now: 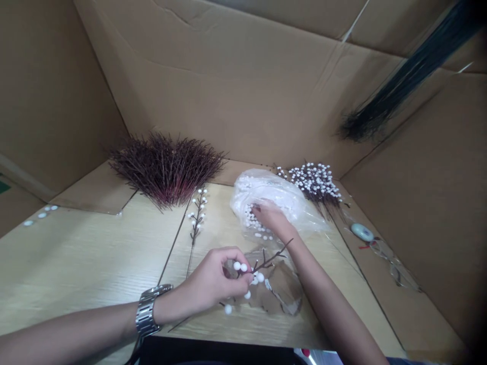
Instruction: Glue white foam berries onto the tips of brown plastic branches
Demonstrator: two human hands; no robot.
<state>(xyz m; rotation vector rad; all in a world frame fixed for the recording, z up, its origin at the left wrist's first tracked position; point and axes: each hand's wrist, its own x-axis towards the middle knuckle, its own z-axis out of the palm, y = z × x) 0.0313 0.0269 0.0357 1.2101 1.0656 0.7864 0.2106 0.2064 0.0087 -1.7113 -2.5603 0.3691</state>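
My left hand (218, 276), with a metal watch at the wrist, pinches a brown artificial twig (268, 262) between thumb and fingers. Several white balls (259, 277) sit on the twig near my fingertips, while its upper right branches are bare. My right hand (268, 215) reaches into the mouth of a clear plastic bag (297, 205) full of small white balls (251, 218). Its fingertips are among the balls, so whether they hold one is hidden. Left of the bag lies a twig with white balls on its branches (197, 215).
A thick bundle of bare brown twigs (167, 170) stands at the back left. Behind the bag lies a pile of white-berried twigs (315, 180). Glasses (395, 266) and a pale green oval object (362, 232) lie at right. Dark strands (411, 76) hang above; cardboard walls (228, 91) enclose the table.
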